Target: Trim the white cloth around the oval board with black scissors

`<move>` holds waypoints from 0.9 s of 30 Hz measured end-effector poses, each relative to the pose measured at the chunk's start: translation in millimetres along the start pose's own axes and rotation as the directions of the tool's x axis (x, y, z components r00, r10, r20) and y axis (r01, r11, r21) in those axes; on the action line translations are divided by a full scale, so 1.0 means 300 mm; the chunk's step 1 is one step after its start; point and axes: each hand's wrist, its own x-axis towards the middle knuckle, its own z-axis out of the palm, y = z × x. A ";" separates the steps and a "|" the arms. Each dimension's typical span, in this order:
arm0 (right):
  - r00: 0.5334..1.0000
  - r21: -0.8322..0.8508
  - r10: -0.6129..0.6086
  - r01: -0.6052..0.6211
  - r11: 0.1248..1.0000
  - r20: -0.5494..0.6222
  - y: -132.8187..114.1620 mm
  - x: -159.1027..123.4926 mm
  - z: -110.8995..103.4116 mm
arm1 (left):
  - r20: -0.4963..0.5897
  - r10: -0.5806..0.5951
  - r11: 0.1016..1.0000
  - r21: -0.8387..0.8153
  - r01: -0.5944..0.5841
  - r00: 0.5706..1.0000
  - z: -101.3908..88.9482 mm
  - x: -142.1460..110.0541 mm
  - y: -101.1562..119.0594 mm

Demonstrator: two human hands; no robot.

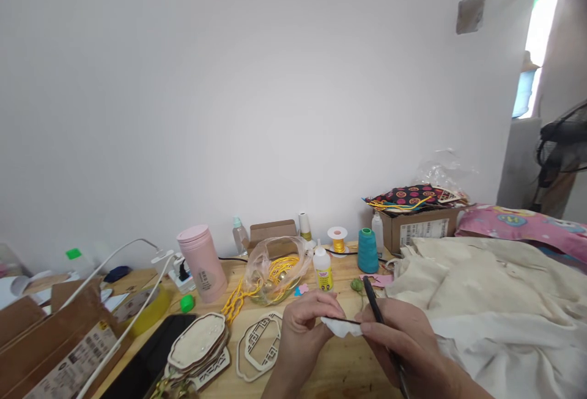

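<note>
My left hand [302, 329] pinches one side of a small white piece [340, 327] with a thin dark upper edge, held above the wooden table. My right hand [406, 335] is closed around a slim black pen-like tool [375, 304], which slants up past the fingers. The fingertips of that same hand touch the right end of the white piece. Left of my left hand lie openwork wooden frames [262, 345]. Farther left is a stack of pale shaped plates [198, 341]. A glue bottle [323, 269] stands just behind my hands.
Behind are a plastic bag with yellow cords [277, 270], a teal thread cone [367, 252] and a pink tumbler [203, 263]. Cream cloth [458, 270] covers the right side, near a cardboard box [417, 228]. A black phone-like slab [147, 359] and another carton [68, 350] sit left.
</note>
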 end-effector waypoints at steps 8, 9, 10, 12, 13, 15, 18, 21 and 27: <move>0.998 -0.008 -0.060 0.060 0.998 -0.026 -0.002 -0.005 -0.005 | 0.014 0.022 0.999 0.049 -0.023 1.000 0.007 -0.006 0.013; 0.998 -0.018 -0.055 0.054 0.998 -0.029 -0.003 -0.006 -0.003 | 0.026 0.024 0.997 0.069 -0.026 0.999 0.008 -0.008 0.013; 0.998 -0.024 -0.054 0.053 0.998 -0.031 -0.003 -0.008 -0.002 | 0.035 0.023 0.996 0.090 -0.026 0.999 0.010 -0.009 0.013; 0.998 -0.029 -0.050 0.049 0.998 -0.037 -0.004 -0.008 -0.001 | 0.035 0.019 0.992 0.120 -0.023 0.999 0.013 -0.010 0.014; 0.998 -0.030 -0.048 0.047 0.998 -0.039 -0.004 -0.007 -0.002 | 0.031 0.017 0.992 0.125 -0.020 0.999 0.014 -0.010 0.015; 0.998 -0.027 -0.047 0.045 0.999 -0.047 -0.003 -0.002 -0.004 | 0.025 0.022 0.993 0.113 -0.025 0.999 0.014 -0.009 0.018; 0.998 -0.022 -0.033 0.032 0.999 -0.050 -0.003 0.008 -0.008 | 0.041 0.046 0.996 0.080 -0.050 0.998 0.007 -0.006 0.018; 0.999 -0.014 -0.021 0.021 1.000 -0.048 -0.003 0.015 -0.011 | 0.049 0.049 0.996 0.066 -0.052 0.998 0.000 -0.004 0.017; 0.999 0.035 -0.031 0.030 0.999 0.023 0.002 -0.015 0.000 | 0.050 0.045 0.996 0.069 -0.048 0.998 -0.002 -0.001 0.022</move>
